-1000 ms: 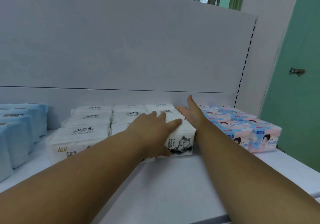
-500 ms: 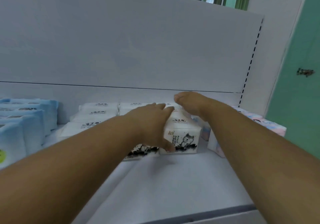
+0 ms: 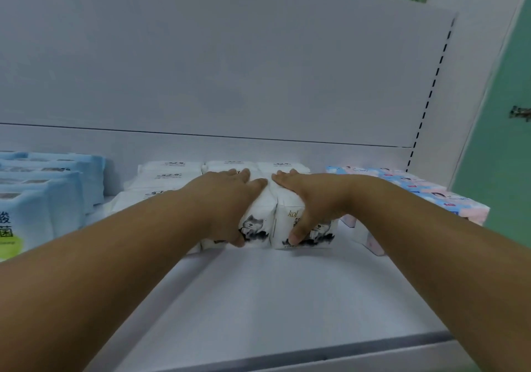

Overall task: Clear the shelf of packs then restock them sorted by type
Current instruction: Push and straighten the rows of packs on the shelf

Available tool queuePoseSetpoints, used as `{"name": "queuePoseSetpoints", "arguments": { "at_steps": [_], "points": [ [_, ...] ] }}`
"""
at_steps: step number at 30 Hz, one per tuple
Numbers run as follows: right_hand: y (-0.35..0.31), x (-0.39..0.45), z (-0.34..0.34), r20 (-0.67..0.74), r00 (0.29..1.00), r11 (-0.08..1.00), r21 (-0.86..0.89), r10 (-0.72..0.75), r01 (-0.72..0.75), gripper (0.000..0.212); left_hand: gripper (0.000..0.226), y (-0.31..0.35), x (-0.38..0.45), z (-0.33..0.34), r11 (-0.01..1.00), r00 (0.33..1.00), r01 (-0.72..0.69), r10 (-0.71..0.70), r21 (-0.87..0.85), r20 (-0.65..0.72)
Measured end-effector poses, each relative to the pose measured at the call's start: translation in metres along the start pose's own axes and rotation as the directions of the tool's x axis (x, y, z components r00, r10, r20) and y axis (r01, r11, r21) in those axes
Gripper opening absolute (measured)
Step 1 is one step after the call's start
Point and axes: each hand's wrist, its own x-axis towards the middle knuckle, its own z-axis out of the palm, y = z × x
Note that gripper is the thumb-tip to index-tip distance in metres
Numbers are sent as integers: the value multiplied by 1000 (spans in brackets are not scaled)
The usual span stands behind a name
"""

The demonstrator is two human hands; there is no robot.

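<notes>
Our left hand [image 3: 230, 199] and right hand [image 3: 310, 199] each grip a front white pack [image 3: 287, 222] mid-frame, thumbs down its face, long axis running backward.

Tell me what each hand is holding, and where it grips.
Left hand grips one white cat-print pack, right hand its neighbour: fingers over tops, thumbs on fronts.
</notes>
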Motion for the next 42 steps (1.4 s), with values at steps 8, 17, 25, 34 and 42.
{"name": "queuePoseSetpoints", "arguments": {
  "at_steps": [8,17,25,34,42],
  "points": [
    [-22,-3,12,-122,989,991,-111,-88,75,135,127,-5,-16,-5,995,996,51,-45,-86,75],
    [-36,-4,8,-178,975,990,-74,-129,118,140,132,-6,-29,-10,992,1000,25,-26,-127,-4],
    [-84,11,-2,-130,967,974,-89,-219,209,126,128,-63,-89,-6,969,957,246,-244,8,154],
    [-99,18,5,-115,980,980,-131,-164,149,118,121,-74,-74,18,982,982,189,-188,-30,33],
    [-116,24,-18,-104,979,983,17,-178,180,126,98,-86,-100,-1,794,940,300,-340,-529,22]
  ]
}}
